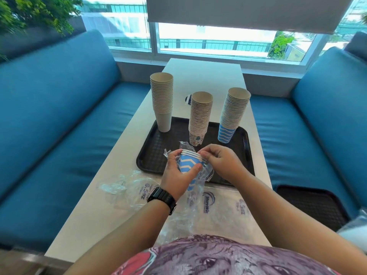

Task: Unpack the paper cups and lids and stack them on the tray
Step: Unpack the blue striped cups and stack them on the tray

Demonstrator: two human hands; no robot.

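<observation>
A black tray [156, 155] lies on the white table and carries three tall cup stacks: plain beige cups [162, 100] at the far left, patterned cups [199, 118] in the middle, blue wave-striped cups [232, 114] at the right. Over the tray's near edge, my left hand [178, 173] grips a short nested stack of blue striped cups [188, 165], tilted with rims pointing right and up. Its clear plastic wrapper [200, 181] hangs around and below the cups. My right hand [220, 161] pinches at the cups' rims and the wrapper there. No lids are visible.
Empty clear wrappers [129, 187] with blue print lie on the table [103, 215] between me and the tray. A second black tray [313, 203] rests on the blue bench to my right. Blue sofas flank the narrow table. A small blue-and-white item [187, 100] lies beyond the tray.
</observation>
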